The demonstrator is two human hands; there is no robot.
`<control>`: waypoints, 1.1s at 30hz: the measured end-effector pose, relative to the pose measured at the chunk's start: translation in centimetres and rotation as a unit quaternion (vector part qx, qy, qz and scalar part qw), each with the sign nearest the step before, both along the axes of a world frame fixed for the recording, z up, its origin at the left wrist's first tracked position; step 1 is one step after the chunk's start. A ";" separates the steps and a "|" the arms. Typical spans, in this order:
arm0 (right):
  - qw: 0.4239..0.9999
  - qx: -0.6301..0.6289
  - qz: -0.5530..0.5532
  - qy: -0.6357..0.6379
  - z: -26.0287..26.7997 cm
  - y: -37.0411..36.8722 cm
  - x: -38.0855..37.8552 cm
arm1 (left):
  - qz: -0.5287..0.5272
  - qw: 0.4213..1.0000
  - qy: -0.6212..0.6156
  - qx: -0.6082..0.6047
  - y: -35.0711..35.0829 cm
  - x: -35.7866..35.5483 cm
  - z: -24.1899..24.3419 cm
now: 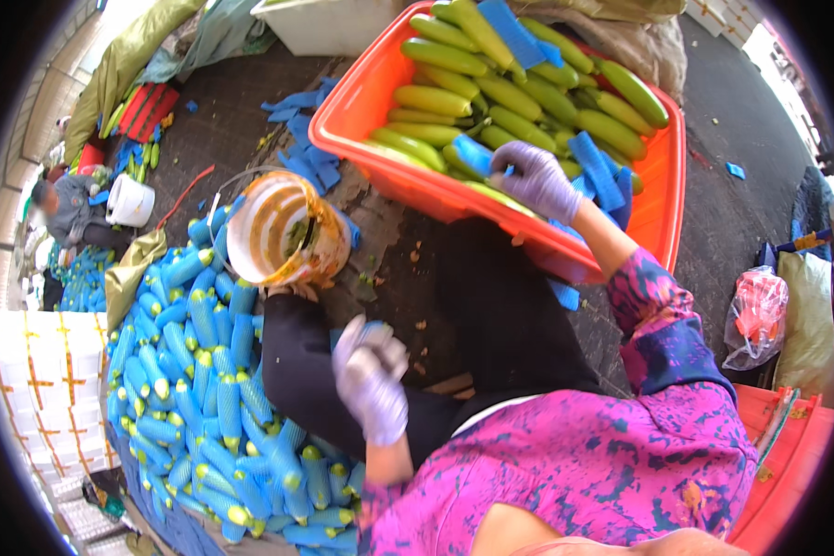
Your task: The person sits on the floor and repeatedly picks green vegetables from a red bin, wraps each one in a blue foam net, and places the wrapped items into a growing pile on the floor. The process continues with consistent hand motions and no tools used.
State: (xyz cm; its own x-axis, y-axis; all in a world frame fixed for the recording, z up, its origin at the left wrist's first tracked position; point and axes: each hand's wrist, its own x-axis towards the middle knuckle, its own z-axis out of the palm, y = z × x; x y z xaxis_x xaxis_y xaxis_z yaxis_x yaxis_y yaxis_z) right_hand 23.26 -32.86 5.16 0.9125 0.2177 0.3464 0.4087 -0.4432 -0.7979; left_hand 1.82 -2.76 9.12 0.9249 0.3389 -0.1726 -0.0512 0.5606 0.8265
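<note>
My right hand (pixel 538 179), in a thin purple glove, is over the near side of an orange plastic crate (pixel 372 170) of bare green zucchini (pixel 441 101). Its curled fingers pinch a blue foam net sleeve (pixel 472 154). More flat blue sleeves (pixel 598 170) lie on the zucchini by my wrist. My left hand (pixel 372 379), gloved alike and blurred, is above my lap with its fingers bent. A bit of blue and green shows at its fingertips; whether it is held cannot be told. Left of my leg spreads a heap of zucchini in blue net sleeves (pixel 212 399).
A stained white bucket (pixel 288 229) with scraps inside stands between heap and crate. Loose blue sleeves (pixel 309 149) lie behind it. White foam boxes (pixel 45 389) are stacked at left. Another person (pixel 76 208) sits farther off by a white bucket (pixel 131 201). A red crate (pixel 785 452) is at right.
</note>
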 end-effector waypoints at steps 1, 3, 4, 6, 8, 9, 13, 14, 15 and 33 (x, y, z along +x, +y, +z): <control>0.995 -0.002 0.098 -0.037 1.5 2.3 -2.5 | -0.054 0.998 0.001 -0.016 -1.8 2.2 0.0; 0.955 -0.110 0.253 -0.106 4.2 5.6 -6.3 | -0.156 0.984 0.055 0.065 -3.3 5.7 0.1; 0.962 -0.123 0.230 -0.075 5.0 6.6 -7.9 | -0.174 0.982 0.030 0.064 -3.7 6.4 0.1; 0.973 -0.085 0.209 -0.052 5.7 7.8 -10.0 | -0.172 0.982 0.035 0.076 -4.0 6.7 -0.3; 0.978 0.053 0.196 0.053 5.3 8.5 -11.6 | -0.140 0.981 -0.017 0.134 -4.1 6.0 -1.0; 0.975 0.098 0.190 0.064 4.9 9.1 -12.3 | -0.125 0.977 -0.068 0.159 -4.3 5.5 -1.3; 0.900 0.316 0.178 0.241 4.6 10.4 -14.5 | -0.026 0.949 -0.114 0.294 -4.5 3.9 -0.7; 0.930 0.274 0.150 0.194 5.0 10.5 -14.8 | -0.099 0.975 -0.067 0.188 -4.3 3.2 0.1; 0.896 0.284 0.144 0.308 5.6 10.4 -15.2 | -0.156 0.984 -0.053 0.068 -4.2 2.6 1.1; 0.963 0.072 0.168 -0.198 6.3 11.0 -3.6 | -0.181 0.981 -0.062 -0.034 0.3 7.2 0.2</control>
